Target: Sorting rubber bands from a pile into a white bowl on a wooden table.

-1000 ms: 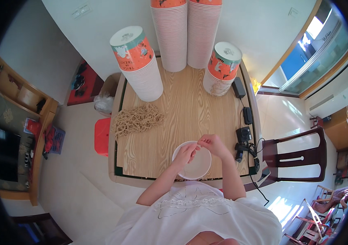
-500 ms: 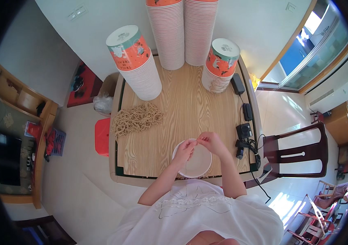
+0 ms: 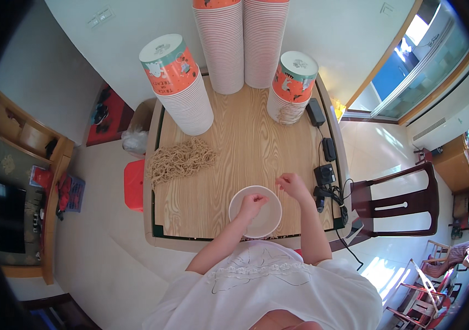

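Observation:
A round white paper bucket (image 3: 270, 221) stands upright, mouth up, at the table's near edge in front of me. Over its opening is my left hand (image 3: 252, 205), fingers bent into a pinch; whatever they hold is too small to make out. Just past the bucket's right rim, my right hand (image 3: 294, 186) is raised with thumb and fingertips drawn together, and its contents cannot be made out either. A tangled heap of tan cord (image 3: 182, 160) lies on the table to the left, apart from both hands.
Nested printed paper buckets stand in a left stack (image 3: 185, 104), two tall back stacks (image 3: 219, 52) and a short right stack (image 3: 288, 110), which has tan cords on its side. Black adapters and cables (image 3: 325, 175) line the table's right edge. A dark wooden chair (image 3: 394, 206) is at right.
My hands, together over the bucket half a second ago, have parted. The right has moved rightward past the rim; the left has dropped slightly lower over the opening.

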Action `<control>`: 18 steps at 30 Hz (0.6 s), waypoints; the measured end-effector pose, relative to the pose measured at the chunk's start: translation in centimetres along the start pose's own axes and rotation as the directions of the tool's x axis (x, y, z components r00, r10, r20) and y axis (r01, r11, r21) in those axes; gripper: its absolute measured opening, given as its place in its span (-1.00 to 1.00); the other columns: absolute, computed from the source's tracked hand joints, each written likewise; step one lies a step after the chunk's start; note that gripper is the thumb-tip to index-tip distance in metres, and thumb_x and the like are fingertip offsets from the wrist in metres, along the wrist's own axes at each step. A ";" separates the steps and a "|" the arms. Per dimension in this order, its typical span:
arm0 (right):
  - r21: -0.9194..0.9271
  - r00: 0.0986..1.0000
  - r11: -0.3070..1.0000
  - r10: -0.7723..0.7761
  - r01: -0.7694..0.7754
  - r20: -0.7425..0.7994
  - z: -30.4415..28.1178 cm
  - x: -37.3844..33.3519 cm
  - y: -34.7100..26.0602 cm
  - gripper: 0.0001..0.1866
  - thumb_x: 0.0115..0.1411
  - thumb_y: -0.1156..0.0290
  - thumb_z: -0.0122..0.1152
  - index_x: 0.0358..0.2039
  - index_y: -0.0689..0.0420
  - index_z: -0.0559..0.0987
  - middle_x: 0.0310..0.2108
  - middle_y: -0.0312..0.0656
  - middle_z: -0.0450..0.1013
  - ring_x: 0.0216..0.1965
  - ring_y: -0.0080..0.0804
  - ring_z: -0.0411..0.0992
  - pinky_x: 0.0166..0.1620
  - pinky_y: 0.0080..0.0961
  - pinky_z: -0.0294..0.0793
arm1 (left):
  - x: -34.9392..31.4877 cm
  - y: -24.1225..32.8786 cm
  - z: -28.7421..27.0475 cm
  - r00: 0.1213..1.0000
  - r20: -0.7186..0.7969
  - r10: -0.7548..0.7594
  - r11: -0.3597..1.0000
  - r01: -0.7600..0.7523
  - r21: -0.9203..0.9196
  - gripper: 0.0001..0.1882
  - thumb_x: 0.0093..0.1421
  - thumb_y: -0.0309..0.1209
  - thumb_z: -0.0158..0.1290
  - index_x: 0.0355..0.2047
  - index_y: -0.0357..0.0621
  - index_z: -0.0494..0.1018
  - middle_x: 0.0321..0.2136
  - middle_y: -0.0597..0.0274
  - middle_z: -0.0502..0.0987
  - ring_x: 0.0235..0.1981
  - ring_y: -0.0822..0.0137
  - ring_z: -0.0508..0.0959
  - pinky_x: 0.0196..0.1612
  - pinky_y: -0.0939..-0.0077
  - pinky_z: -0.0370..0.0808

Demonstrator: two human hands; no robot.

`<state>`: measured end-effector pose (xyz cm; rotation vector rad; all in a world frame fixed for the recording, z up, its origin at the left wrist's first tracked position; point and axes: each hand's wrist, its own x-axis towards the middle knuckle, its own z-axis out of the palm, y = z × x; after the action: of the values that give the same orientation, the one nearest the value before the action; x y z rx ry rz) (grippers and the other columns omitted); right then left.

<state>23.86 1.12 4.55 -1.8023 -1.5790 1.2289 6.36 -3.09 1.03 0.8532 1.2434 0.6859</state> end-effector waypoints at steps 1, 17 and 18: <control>0.029 1.000 0.999 0.014 -0.014 0.010 0.1 0.0 0.3 -0.80 0.06 0.38 0.01 -0.52 0.26 0.51 -0.65 -0.23 0.41 -0.60 -0.57 0.37 -0.52 -0.63 0.33 | 0.0 -0.1 0.0 0.999 0.010 -0.032 0.999 0.032 -0.020 -0.86 -0.02 -0.37 0.10 -0.52 -0.19 0.48 -0.71 0.45 0.35 -0.71 0.64 0.25 -0.70 0.71 0.13; 0.240 0.972 0.970 -0.017 -0.041 0.233 0.8 0.2 2.0 -0.88 0.02 0.52 0.06 -0.44 0.27 0.52 -0.57 -0.27 0.43 -0.54 -0.59 0.36 -0.45 -0.68 0.36 | 0.0 0.7 0.4 0.995 0.008 -0.095 0.992 0.096 -0.084 -0.86 0.02 -0.34 0.05 -0.48 -0.16 0.43 -0.80 0.46 0.22 -0.85 0.62 0.14 -0.82 0.72 0.00; 0.241 0.972 0.970 -0.016 -0.041 0.233 0.7 0.1 2.1 -0.88 0.02 0.52 0.06 -0.44 0.27 0.52 -0.57 -0.27 0.43 -0.54 -0.59 0.36 -0.45 -0.68 0.36 | 0.0 0.7 0.4 0.995 0.008 -0.096 0.992 0.097 -0.083 -0.86 0.02 -0.34 0.05 -0.48 -0.16 0.43 -0.80 0.46 0.22 -0.85 0.62 0.14 -0.82 0.72 0.00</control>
<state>24.39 0.57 2.51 -1.5607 -1.4599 1.6144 6.81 -2.74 1.67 0.7209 1.2354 0.6534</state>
